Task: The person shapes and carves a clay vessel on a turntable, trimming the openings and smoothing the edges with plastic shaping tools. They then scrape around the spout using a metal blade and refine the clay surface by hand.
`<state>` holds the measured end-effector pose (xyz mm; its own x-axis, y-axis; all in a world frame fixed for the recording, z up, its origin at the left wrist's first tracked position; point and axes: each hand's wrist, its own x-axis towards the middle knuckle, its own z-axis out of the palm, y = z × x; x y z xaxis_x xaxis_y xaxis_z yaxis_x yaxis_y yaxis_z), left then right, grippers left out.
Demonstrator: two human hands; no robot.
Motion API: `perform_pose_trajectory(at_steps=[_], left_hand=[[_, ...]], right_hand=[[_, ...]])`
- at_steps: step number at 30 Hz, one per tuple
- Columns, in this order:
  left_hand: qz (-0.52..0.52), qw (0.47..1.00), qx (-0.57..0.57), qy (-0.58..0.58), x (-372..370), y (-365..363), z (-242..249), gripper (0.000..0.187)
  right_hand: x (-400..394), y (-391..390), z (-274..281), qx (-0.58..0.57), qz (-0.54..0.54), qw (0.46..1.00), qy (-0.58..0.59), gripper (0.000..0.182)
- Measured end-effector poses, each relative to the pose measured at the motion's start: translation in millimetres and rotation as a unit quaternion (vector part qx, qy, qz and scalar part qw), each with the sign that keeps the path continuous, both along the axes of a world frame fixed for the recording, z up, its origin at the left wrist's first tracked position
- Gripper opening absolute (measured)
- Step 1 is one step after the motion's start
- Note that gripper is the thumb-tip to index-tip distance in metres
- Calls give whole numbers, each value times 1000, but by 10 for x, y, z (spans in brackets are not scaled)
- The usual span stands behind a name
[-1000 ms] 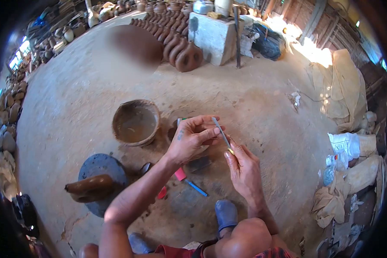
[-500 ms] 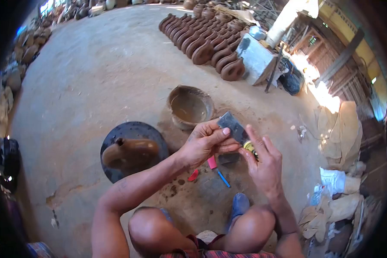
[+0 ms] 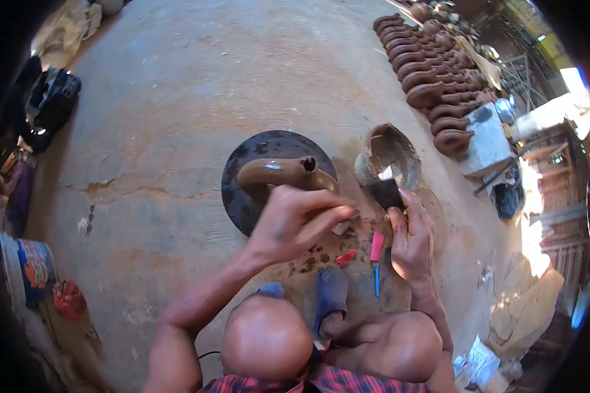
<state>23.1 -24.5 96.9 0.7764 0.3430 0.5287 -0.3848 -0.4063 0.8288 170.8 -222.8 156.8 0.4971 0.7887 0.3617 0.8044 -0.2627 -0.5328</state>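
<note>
In my right hand (image 3: 413,236) is a dark flat rectangular piece (image 3: 385,194), pinched between thumb and fingers in front of the bowl's near rim. My left hand (image 3: 301,219) has its thumb and fingers pressed together. Whether anything small is in that pinch I cannot make out. Just beyond the left hand, a wet brown clay vessel (image 3: 262,172) with a jagged-rimmed open neck lies on a round black disc (image 3: 242,213). A worn bowl (image 3: 367,167) with murky water in it stands to the right of the disc.
On the floor near my feet lie a pink piece (image 3: 377,245), a red piece (image 3: 346,257) and a blue stick (image 3: 377,281). Rows of brown clay vessels (image 3: 426,95) stand at the upper right beside a pale block (image 3: 488,141). A bucket (image 3: 29,268) stands at left.
The dark flat piece has passed from my left hand to my right. My left hand has moved left, towards the clay vessel. The yellow thing no longer shows. The view has turned left.
</note>
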Motion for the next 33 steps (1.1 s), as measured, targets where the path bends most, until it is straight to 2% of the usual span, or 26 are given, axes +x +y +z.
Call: perform_pose_trajectory(at_steps=[1, 4, 5, 8, 10, 12, 19, 33], left_hand=[[42, 999, -13, 6, -163, 25, -27, 21], [170, 980, -34, 94, -504, 151, -644, 23], [202, 970, -38, 126, -555, 194, -784, 23], [244, 951, -34, 185, -468, 324, -1037, 24], [251, 945, -28, 208, -363, 336, -1128, 24], [257, 941, -27, 220, -281, 341, -1183, 24], [268, 933, -41, 238, -267, 261, -1206, 26], [263, 939, -45, 219, -270, 205, -1246, 30]], right_hand=[[113, 61, -119, -3, -15, 1000, 20, 33], [344, 420, -167, -12, 22, 994, 104, 38], [498, 549, -326, 6, 61, 997, -36, 43], [551, 825, -363, -26, 76, 996, 48, 42], [604, 957, -452, -12, 92, 993, 79, 41], [679, 1050, -466, -67, 119, 985, 109, 40], [765, 1216, -531, -40, 201, 972, 112, 41], [708, 1203, -440, -81, 184, 977, 76, 42]])
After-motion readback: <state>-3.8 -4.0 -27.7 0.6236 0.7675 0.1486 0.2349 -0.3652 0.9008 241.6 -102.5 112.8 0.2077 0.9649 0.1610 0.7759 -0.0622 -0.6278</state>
